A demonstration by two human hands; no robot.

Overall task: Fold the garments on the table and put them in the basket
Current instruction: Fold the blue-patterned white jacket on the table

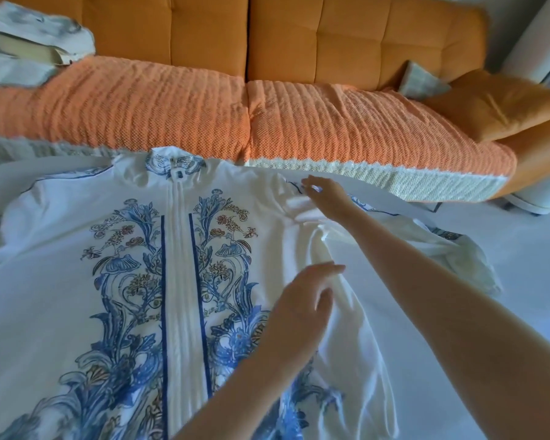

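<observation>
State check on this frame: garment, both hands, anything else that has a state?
Garment: spread flat, front up, unfolded.
Left hand: open, fingers relaxed, over the garment.
Right hand: at the garment's shoulder; grip blurred, unclear.
Sleeve: beyond the right hand, crumpled.
Clothes pile: heaped on the sofa, unfolded.

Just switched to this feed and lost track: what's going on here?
A person is working on a white printed garment spread flat, front up, with its collar toward the sofa. The right hand is at the garment's shoulder, where the fabric bunches; blur hides whether it pinches the cloth. The left hand is open over the rumpled side, nearer the camera. No fold shows yet, and no basket is in view.
</observation>
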